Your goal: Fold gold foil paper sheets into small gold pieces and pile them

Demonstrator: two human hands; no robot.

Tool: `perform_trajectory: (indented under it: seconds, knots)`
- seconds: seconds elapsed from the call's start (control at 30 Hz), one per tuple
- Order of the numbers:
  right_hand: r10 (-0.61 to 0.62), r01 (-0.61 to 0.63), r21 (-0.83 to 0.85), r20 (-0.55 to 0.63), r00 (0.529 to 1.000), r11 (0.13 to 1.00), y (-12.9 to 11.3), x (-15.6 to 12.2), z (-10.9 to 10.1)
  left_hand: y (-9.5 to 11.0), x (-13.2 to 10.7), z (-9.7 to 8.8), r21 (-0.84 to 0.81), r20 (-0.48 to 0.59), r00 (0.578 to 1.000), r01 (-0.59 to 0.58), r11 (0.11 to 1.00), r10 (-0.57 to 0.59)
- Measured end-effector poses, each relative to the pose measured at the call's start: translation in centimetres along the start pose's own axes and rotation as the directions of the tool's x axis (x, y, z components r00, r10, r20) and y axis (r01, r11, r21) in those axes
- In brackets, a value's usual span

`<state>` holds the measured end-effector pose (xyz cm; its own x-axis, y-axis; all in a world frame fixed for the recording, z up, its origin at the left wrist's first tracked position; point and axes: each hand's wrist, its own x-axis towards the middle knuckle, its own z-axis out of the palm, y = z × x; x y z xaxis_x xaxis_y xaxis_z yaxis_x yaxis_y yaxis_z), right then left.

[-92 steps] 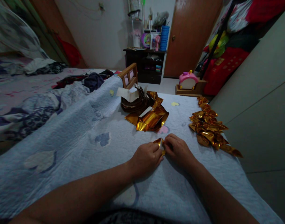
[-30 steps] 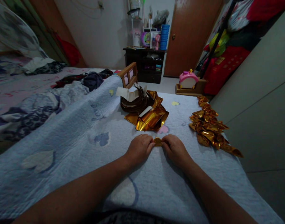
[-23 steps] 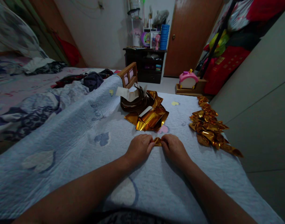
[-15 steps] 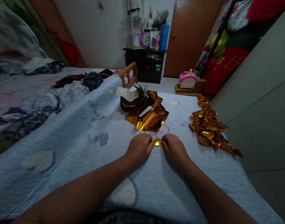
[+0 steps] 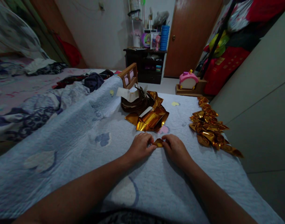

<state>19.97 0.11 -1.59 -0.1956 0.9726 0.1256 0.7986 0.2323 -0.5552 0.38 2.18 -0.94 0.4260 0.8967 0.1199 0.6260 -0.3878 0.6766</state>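
Between my two hands is a small folded piece of gold foil paper [image 5: 159, 143], low over the bedspread. My left hand [image 5: 141, 145] pinches its left end between thumb and fingers. At its right end, my right hand [image 5: 175, 147] has it pinched the same way. Just beyond my hands lies a loose pile of gold foil sheets [image 5: 151, 119], with a dark, curled stack of sheets [image 5: 134, 104] behind it. To the right, several folded gold foil pieces [image 5: 209, 127] are heaped along the bed's edge.
A pale blue bedspread [image 5: 86, 174] with heart shapes lies under everything. Rumpled clothes and bedding [image 5: 39, 109] are on the left. A wooden rail [image 5: 129, 76] stands at the far side. Beyond are a dark cabinet [image 5: 144, 65] and a pink toy case [image 5: 188, 80]. A pale panel [image 5: 261, 93] rises at right.
The foil piece between my hands has tilted and its top edge looks more bent, less brightly lit. My left thumb has shifted slightly right along it. The piles look the same.
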Motion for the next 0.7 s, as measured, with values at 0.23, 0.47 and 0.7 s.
perform_trajectory:
  seconds: [0.23, 0.47, 0.7]
  knots:
    - [-0.09, 0.089, 0.131, 0.008, 0.996, 0.987, 0.6, -0.4, -0.5, -0.2, -0.1, -0.1, -0.169, 0.059, 0.998, -0.01, 0.986, 0.02]
    - [-0.134, 0.149, 0.262, -0.075, 0.988, 0.953, 0.2, -0.5, -0.8, -0.7, -0.2, -0.3, -0.31, 0.041, 0.998, -0.035, 0.95, 0.05]
    - [0.005, -0.039, 0.439, 0.08, 0.997, 0.898, -0.5, -0.7, -0.9, -0.4, -0.1, -0.3, -0.42, 0.066, 0.998, 0.008, 0.908, 0.022]
